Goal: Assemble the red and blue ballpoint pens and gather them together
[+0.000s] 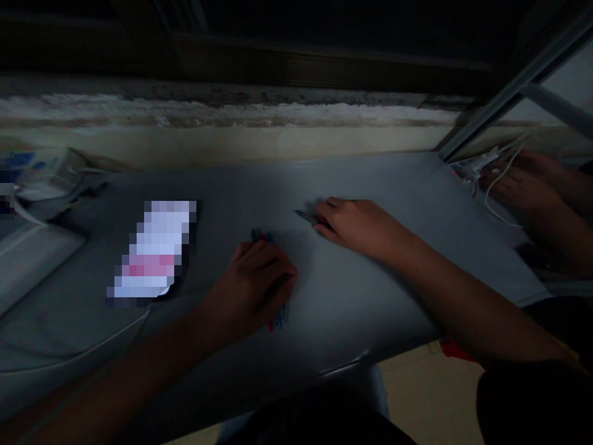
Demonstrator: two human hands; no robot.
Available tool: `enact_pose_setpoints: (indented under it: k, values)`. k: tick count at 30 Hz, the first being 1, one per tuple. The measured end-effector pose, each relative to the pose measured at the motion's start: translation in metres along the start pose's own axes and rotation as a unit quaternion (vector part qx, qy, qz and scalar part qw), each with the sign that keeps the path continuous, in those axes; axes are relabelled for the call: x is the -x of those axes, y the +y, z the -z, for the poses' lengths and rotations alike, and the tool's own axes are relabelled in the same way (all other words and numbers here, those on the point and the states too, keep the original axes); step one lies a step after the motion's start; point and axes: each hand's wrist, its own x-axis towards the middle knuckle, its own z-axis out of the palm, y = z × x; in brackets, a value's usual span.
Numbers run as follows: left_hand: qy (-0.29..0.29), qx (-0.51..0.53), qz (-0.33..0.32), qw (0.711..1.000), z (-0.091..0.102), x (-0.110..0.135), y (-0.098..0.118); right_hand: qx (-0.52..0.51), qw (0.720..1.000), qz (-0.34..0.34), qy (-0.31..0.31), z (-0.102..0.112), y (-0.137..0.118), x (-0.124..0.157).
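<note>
My right hand (349, 222) rests on the grey tabletop (352, 296), its fingers closed around a pointed metal tool (304, 216) with red at its handle. The tip points left, and my fingers cover the rest, so its exact kind does not show. To the left and nearer my body, my left hand (257, 278) is closed, with thumb and forefinger together. Thin red and blue stick-like pieces (277, 320) show below and above that hand, lying under it. Whether its fingers grip any of them is hidden in the dim light.
A lit phone (155, 247) lies left of my left hand, near a pale cable (92, 352). A white box (50, 173) and a pale flat object (37, 259) are farther left. At right, beyond a metal post (491, 117), another person's hands (523, 185) are among white wires (491, 185).
</note>
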Motion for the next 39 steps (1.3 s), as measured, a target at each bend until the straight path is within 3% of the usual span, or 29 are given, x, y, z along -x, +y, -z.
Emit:
enact_pose_setpoints:
  k: [4,15,39]
  values:
    - [-0.003,0.001,-0.004,1.0,0.001,0.0,0.001,0.026,0.996,-0.089,-0.02,0.006,-0.019,0.009]
    - [-0.011,0.005,0.005,1.0,0.002,0.002,0.0,-0.025,0.986,-0.165,-0.025,0.01,-0.03,0.012]
    - [0.004,0.05,0.031,0.998,0.007,-0.003,0.001,-0.05,0.985,-0.166,-0.011,0.009,-0.019,0.006]
